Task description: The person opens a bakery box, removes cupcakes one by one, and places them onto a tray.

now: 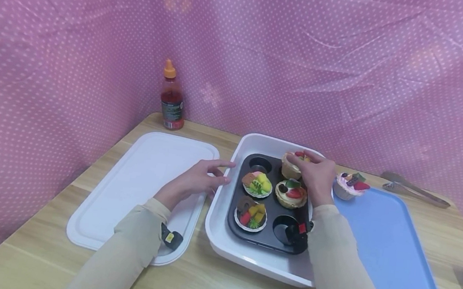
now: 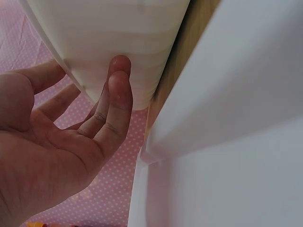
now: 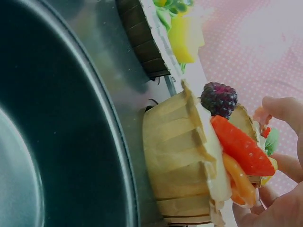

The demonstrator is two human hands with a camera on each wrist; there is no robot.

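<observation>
In the head view, my right hand (image 1: 316,173) holds a fruit tart (image 1: 290,171) by its top, over the back right cup of a black muffin tin (image 1: 269,215). The tin lies inside a white plastic bin (image 1: 240,254). In front of the held tart sits another tart (image 1: 290,202), topped with strawberry, a blackberry and a green leaf. Two fruit cupcakes, one yellow-topped (image 1: 257,185) and one brown-topped (image 1: 251,216), fill cups on the left. The back left and front right cups hold nothing. My left hand (image 1: 197,179) touches the bin's left side, fingers loosely bent against its outer wall (image 2: 118,28).
A blue tray (image 1: 390,253) lies to the right, with a pink cream cupcake (image 1: 348,189) at its back left corner. Metal tongs (image 1: 417,189) rest behind it. On the left are a white tray (image 1: 146,173) and, further back, a sauce bottle (image 1: 172,107).
</observation>
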